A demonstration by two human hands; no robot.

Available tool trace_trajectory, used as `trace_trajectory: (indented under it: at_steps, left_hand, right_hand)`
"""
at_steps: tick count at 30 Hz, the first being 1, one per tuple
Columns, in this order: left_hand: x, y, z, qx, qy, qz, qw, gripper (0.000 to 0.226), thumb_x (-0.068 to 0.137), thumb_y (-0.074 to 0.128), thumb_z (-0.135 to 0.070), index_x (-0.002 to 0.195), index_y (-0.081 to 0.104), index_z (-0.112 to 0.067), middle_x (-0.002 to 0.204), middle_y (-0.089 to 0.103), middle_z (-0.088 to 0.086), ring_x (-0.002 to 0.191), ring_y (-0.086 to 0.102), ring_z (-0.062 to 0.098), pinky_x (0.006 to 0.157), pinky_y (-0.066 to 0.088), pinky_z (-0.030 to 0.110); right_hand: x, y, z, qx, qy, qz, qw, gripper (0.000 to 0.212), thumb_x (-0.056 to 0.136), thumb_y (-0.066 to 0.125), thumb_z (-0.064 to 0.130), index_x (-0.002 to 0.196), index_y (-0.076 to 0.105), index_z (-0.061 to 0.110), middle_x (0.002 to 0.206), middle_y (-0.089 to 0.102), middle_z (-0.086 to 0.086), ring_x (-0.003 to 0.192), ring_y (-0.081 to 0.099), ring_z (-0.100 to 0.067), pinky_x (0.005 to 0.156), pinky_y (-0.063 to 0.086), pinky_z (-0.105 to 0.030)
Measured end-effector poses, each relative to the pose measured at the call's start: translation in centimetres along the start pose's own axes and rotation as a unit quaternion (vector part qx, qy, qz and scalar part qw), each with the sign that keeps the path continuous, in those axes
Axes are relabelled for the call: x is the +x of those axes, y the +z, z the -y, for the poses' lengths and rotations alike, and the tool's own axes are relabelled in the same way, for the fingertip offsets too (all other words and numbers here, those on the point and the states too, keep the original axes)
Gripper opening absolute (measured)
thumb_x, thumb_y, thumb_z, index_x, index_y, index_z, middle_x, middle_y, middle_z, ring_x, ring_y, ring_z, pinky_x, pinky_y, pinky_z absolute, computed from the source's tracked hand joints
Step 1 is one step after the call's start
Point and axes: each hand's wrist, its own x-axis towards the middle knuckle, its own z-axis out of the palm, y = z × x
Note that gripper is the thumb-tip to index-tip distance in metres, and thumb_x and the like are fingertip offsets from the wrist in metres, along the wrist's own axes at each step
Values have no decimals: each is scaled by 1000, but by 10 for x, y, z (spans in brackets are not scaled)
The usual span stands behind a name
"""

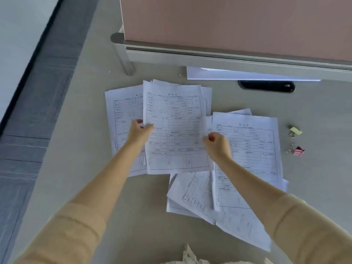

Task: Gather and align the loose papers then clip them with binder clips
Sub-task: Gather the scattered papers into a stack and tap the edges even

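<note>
pinching the middle stack of forms (pixel 175 128) by both side edges, left hand (pixel 138 131) and right hand (pixel 217 144) clenched on it, probably to square it while both binder clips (pixel 295 130) wait untouched nearby.

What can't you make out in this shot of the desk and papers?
Head view only:
- Print on the held sheets: too small and blurred to read.
- White paper stack: its far part hidden under the partition.
- Lower sheets in the right pile: covered by the top sheet and the right hand.
- Left hand: fingertips tucked behind the paper.
</note>
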Motion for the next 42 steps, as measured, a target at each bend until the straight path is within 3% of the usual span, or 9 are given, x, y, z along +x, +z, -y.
trace_trajectory:
  at_steps: [3,7,11,15,19,25,31,38,42]
  left_hand:
    - [-2,8,-1,44,8,38,998,6,89,51,-24,94,52,-22,68,45,-5,58,39,8,53,31,20]
    - [0,1,1,17,40,-13,999,17,87,49,-24,70,53,-22,67,46,3,56,39,17,50,29,26]
    - [4,-32,11,5,42,-105,994,16,84,51,-28,87,59,-14,82,55,11,74,51,23,65,38,32]
    - [6,-65,37,179,24,-183,966,34,83,50,-27,102,62,-1,100,64,21,94,59,37,76,47,42]
    - [4,-66,46,165,-30,-179,969,49,78,60,-22,119,39,-7,129,40,16,121,39,36,94,44,54]
    - [9,-59,32,1,-58,-151,987,49,70,68,-6,111,41,-5,117,48,6,99,53,26,73,48,33]
    - [4,-42,26,-54,-67,-30,996,36,83,62,-5,119,58,-3,108,58,8,99,55,23,80,46,32]
    - [-35,-68,13,6,69,-217,974,13,87,48,-20,81,57,-11,72,54,9,76,53,25,66,49,41]
    - [-64,-103,11,-20,114,-255,960,11,89,47,-21,95,54,-15,78,54,5,58,47,15,50,41,25]
  right_hand:
    - [1,1,0,3,-4,9,1000,29,84,48,21,58,34,17,52,34,2,49,31,-16,48,22,-27]
    - [-3,1,-3,22,-18,3,1000,25,86,47,26,63,45,16,55,43,2,50,37,-14,48,27,-27]
    - [-4,3,-5,23,-29,3,999,19,87,46,26,71,53,19,64,57,3,56,49,-16,52,36,-28]
    - [-8,1,-7,22,-52,12,998,13,88,46,21,88,58,16,75,58,6,60,51,-14,51,38,-26]
    - [-24,-3,-22,28,-99,-50,993,16,88,48,13,97,60,20,102,54,4,87,57,-18,67,44,-27]
    - [-60,-30,-91,-153,-111,-119,975,52,85,57,27,134,40,22,152,29,-1,138,25,-24,114,12,-43]
    - [-82,-36,-136,-277,-89,-9,957,88,74,28,72,148,8,29,160,-4,3,145,-13,-20,113,-18,-43]
    - [-83,-27,-116,-270,-78,9,960,77,88,44,53,148,2,30,159,-12,3,144,-18,-23,113,-15,-47]
    - [-87,-15,-109,-222,-43,-21,974,73,89,45,46,148,5,32,159,-11,5,144,-19,-22,110,-19,-48]
